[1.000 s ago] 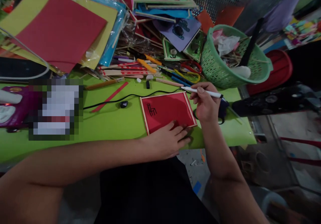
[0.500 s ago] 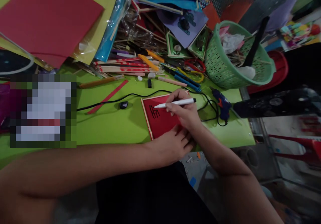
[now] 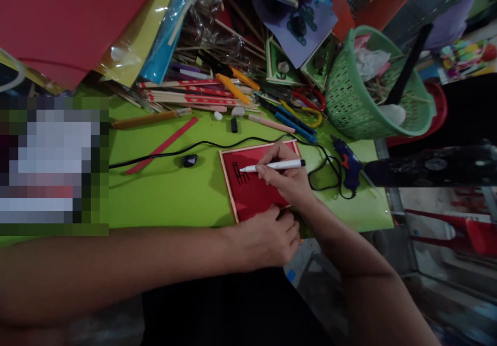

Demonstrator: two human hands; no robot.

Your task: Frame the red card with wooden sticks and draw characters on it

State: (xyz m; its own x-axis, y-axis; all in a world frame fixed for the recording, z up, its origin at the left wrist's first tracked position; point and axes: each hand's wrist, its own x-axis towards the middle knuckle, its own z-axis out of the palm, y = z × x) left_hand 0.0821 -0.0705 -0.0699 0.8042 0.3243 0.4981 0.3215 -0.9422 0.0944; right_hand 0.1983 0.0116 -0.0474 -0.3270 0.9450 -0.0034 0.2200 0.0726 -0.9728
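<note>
My right hand is closed in a pen grip round a white marker with a black end. Its tip points left and meets a small black line drawing of a chair. The drawing is on a red panel edged with thin wooden sticks, lying flat on the green table. At the panel's near edge, my left hand rests with fingers curled against the border; the fingertips are partly hidden. Beyond the panel lies a small black marker cap.
A black cord runs across the green table to a blue glue gun. Green basket stands at the back right. Scissors, cutters, sticks and coloured sheets crowd the back. A dark stone sits left.
The marker tip has shifted slightly over the chair drawing. My left fingers, more stretched out before, are now curled at the panel's near edge. The camera view has shifted a little.
</note>
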